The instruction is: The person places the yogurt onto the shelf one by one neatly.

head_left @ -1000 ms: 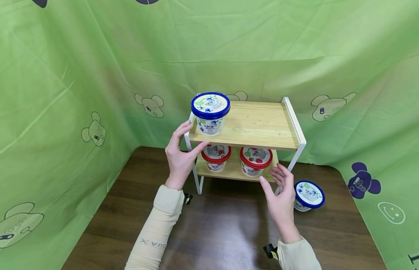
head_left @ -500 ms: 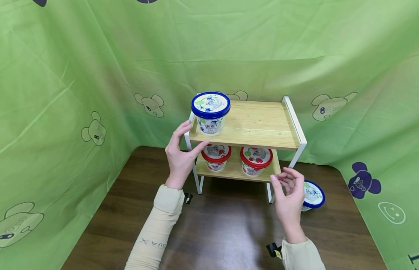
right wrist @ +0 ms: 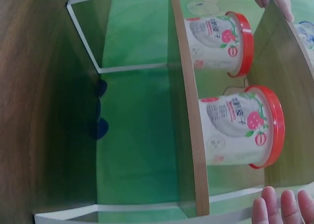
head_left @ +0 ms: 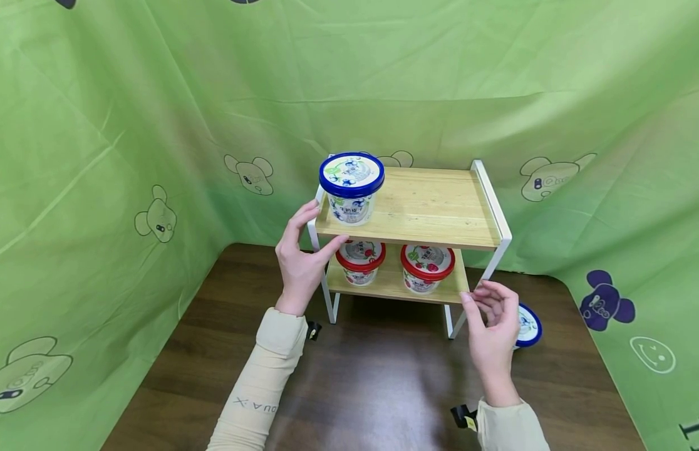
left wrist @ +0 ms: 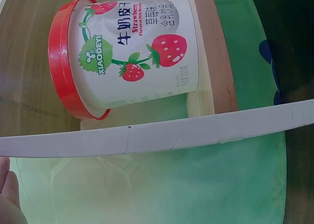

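My left hand [head_left: 300, 266] steadies the upper left corner of a two-tier shelf [head_left: 440, 210]. Its fingers lie along the white side frame and its thumb at the front board edge. Just above it, a blue-lidded tub [head_left: 352, 188] stands upright on the top board. Two red-lidded strawberry milk tubs, a left one [head_left: 361, 262] and a right one [head_left: 427, 269], sit on the lower board. My right hand [head_left: 493, 335] hovers by the shelf's right leg with loosely bent fingers and holds nothing. Behind it, another blue-lidded tub [head_left: 530, 326] stands on the dark surface, partly hidden.
Green cloth [head_left: 428, 75] printed with bear heads hangs behind and at both sides. A dark wood surface [head_left: 372, 382] lies under the shelf. White metal legs [head_left: 330, 300] carry the shelf on either side.
My right hand has moved right, away from the right red-lidded tub, and now covers more of the blue-lidded tub on the surface. My left hand stays at the shelf corner.
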Tool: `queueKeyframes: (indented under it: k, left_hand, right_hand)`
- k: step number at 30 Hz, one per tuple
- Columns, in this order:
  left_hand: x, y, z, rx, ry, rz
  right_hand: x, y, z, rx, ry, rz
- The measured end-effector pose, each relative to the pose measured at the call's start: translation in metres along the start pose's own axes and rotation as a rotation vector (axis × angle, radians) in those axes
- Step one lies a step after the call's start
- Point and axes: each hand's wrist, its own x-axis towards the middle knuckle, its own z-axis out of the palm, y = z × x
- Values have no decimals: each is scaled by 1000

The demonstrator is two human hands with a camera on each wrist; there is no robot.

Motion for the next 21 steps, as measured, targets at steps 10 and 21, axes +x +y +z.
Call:
queueKeyframes:
  k: [10, 21]
  left_hand:
    - [1, 0, 0, 2, -5, 6]
    - [0, 2, 0, 1, 4, -5]
  right_hand:
    - [6, 6, -15, -34, 73, 4]
    - [7, 6, -25, -65, 151, 17]
